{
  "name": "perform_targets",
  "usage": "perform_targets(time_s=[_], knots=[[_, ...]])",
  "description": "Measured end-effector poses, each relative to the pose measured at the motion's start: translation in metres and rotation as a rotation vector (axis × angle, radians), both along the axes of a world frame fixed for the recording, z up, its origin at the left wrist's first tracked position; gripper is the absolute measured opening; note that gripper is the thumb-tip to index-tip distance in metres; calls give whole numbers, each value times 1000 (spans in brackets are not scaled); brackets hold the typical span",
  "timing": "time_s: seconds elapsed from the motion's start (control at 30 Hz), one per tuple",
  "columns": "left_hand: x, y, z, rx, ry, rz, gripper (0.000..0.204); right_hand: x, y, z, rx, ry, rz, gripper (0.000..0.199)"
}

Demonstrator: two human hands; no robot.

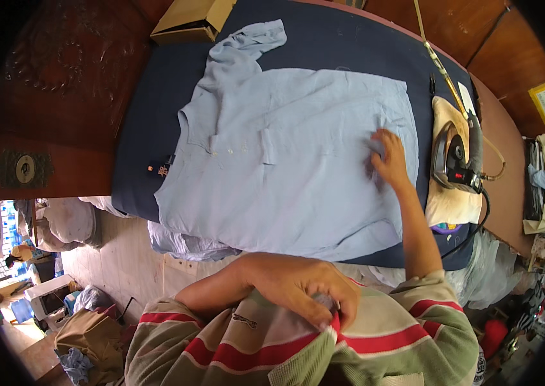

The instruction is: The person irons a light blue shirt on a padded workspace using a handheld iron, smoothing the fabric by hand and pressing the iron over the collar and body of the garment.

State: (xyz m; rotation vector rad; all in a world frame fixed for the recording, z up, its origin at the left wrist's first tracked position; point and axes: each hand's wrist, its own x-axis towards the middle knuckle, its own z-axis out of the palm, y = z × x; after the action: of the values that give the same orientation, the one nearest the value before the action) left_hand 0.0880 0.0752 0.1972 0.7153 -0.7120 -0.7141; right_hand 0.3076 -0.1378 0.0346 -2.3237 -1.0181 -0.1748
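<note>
- The pale blue short-sleeved cotton polo shirt (285,161) lies spread flat, front up, across the dark navy padded ironing table (137,128); its collar points to your left, its hem to your right.
- Your right hand (388,157) rests palm down on the shirt near the hem, fingers slightly spread and pressing the cloth.
- Your left hand (301,289) sits against your chest, fingers curled and pinched on the neck of your own striped shirt (272,350).
- A black-handled metal iron (455,157) stands on a cream cloth pad (452,202) just beside the shirt's hem.
- A tan cardboard box (192,22) lies at the table's far corner.
</note>
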Motion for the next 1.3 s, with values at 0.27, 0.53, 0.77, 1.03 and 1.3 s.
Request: perform_targets(time_s=[0.27,0.53,0.77,1.03,1.3], knots=[[-9,113,-137,1917,-399,1497,50,-26,-21,-23,15,-42,-251,16],[-36,168,-176,1922,-577,1480,14,-34,-32,31,-173,-25,-185,9],[0,222,-144,1852,-527,1462,25,13,-31,42,-273,330,-568,29],[204,255,-181,2064,-164,1720,61,148,31,-34,-285,-39,-806,28],[218,296,-204,2064,-390,1811,50,179,15,-41,-284,-257,-779,18]])
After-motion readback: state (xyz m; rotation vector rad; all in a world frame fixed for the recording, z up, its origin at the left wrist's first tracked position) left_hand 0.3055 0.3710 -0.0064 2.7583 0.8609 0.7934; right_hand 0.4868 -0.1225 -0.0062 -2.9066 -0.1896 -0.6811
